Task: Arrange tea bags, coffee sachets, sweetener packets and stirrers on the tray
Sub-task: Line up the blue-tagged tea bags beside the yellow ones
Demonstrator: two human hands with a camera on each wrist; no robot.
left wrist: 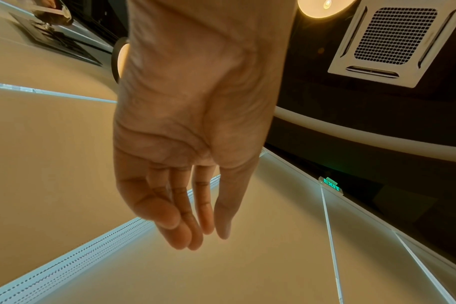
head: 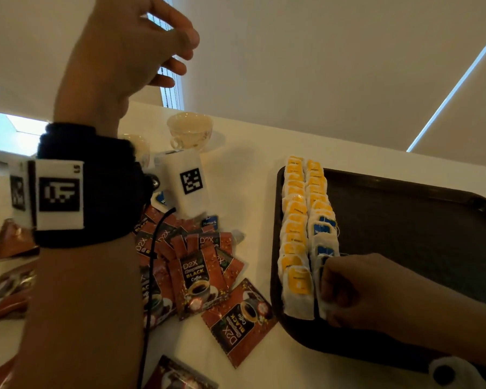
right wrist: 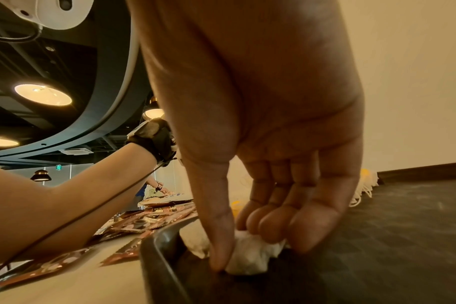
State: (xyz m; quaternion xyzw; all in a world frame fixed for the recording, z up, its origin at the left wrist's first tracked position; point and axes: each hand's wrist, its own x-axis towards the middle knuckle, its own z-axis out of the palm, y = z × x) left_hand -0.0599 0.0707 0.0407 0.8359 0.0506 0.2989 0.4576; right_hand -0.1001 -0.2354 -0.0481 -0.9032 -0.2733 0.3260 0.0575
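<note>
White table (head: 258,153) carried a dark tray (head: 404,220); 2 rows of tea bags (head: 295,220) lined its left edge, the rest of its floor bare. Right hand (head: 357,287) pinched the nearest tea bag (right wrist: 250,257) at the near rim. Left hand (head: 124,51) was raised, fingers loose, holding nothing. Coffee sachets (head: 197,279) lay heaped left of the tray, 1 teacup (head: 190,130) behind them.

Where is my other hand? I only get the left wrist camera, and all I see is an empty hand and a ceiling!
Observer: Your right hand is down on the dark tray, pinching a white tea bag.
Operator: Is anything else on it?
Observer: Yes, two rows of tea bags line its left edge.
Operator: What's not on it yet?
Observer: The coffee sachets lie in a loose pile on the table, left of the tray.
</note>
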